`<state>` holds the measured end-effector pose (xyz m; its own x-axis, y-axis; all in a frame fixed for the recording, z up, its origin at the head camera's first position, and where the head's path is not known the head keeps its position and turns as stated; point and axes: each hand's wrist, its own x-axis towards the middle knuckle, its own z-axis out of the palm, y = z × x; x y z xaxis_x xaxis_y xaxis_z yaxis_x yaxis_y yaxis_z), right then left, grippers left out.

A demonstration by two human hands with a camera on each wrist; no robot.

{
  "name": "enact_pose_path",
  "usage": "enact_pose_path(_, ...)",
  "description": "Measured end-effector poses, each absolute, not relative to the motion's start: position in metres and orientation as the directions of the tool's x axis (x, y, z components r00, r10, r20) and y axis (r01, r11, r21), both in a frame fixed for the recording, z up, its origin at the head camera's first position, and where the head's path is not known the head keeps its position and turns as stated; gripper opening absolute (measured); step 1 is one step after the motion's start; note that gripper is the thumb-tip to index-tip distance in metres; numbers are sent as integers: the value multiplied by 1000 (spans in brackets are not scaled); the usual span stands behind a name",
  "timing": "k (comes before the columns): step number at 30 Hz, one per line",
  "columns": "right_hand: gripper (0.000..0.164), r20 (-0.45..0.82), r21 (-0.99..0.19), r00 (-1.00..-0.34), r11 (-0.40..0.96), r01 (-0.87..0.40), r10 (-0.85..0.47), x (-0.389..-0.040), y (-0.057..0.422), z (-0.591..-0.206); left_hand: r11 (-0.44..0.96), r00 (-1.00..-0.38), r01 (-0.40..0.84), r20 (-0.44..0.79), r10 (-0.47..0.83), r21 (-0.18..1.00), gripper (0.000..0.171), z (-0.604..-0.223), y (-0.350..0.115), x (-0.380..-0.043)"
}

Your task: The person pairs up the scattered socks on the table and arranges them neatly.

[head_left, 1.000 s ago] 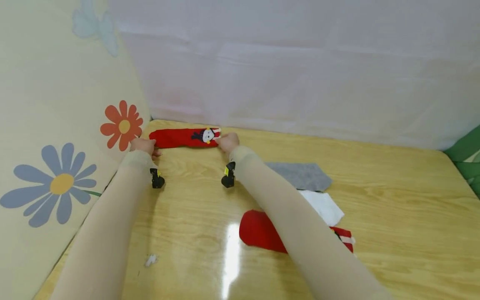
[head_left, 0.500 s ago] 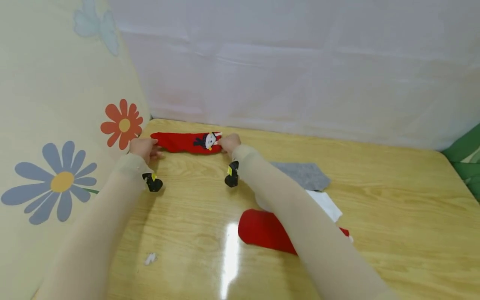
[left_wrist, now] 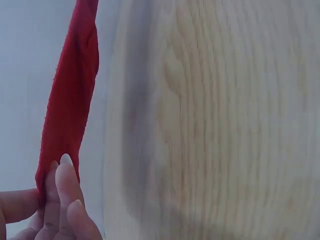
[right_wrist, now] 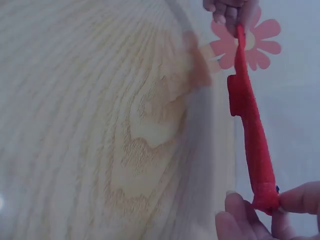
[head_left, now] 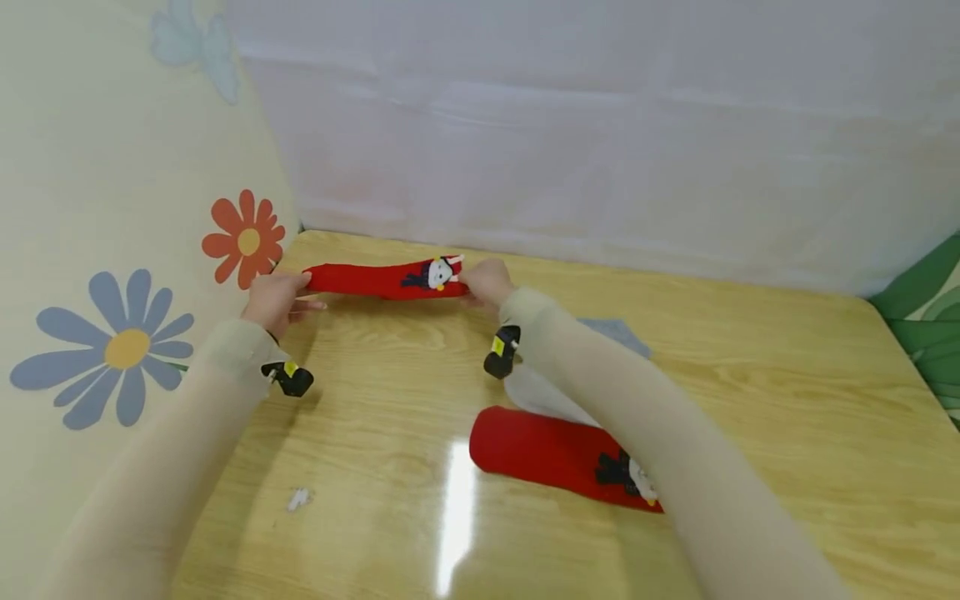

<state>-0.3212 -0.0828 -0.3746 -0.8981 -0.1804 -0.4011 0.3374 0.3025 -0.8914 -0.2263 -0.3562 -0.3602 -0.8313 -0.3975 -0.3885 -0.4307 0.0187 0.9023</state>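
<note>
A red sock (head_left: 352, 279) with a cartoon figure near its cuff stretches between both hands, raised over the back left of the table. At its plain toe end, my left hand (head_left: 273, 300) pinches the fabric between thumb and fingers. The cuff end is pinched by my right hand (head_left: 489, 283), beside the white-faced figure. Seen from the right wrist, the sock (right_wrist: 255, 135) runs taut and edge-on, its heel bulging to one side. In the left wrist view the red fabric (left_wrist: 70, 100) narrows away from the fingers.
A matching red sock (head_left: 536, 446) lies flat at the middle, its cuff hidden under my right forearm. Behind it are a white sock (head_left: 543, 393) and a grey sock (head_left: 615, 332), both partly covered. A white scrap (head_left: 298, 498) sits front left. Walls border the table's back and left.
The held sock has risen off the table and is pulled straighter, after sagging briefly. My right hand has shifted right, and its forearm now uncovers the figure on the other red sock.
</note>
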Motion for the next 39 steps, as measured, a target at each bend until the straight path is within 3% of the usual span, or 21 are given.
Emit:
enact_pose_path(5,27,-384,-919,-900,185,349,-207,-314,-64,-365,47,-878,-387,-353,-322,921,24,-358,-349,-218)
enact_pose_path(11,12,-351,-935,-914,125,331,-202,-306,-49,-361,87,-910,-343,-307,-279,935,24,-355,-337,-205)
enact_pose_path(19,1,-287,-956,-936,120,267,-203,-303,-20,-360,46,-936,-294,-279,-214,955,23,-350,-320,-196)
enact_pose_path(24,7,-270,-959,-937,151,241,-220,-294,1,-356,84,-940,-304,-284,-189,949,23,-349,-307,-194)
enact_pose_path(39,4,-294,-950,-924,176,256,-245,-243,60,-346,127,-963,-264,-255,-81,956,22,-350,-273,-171)
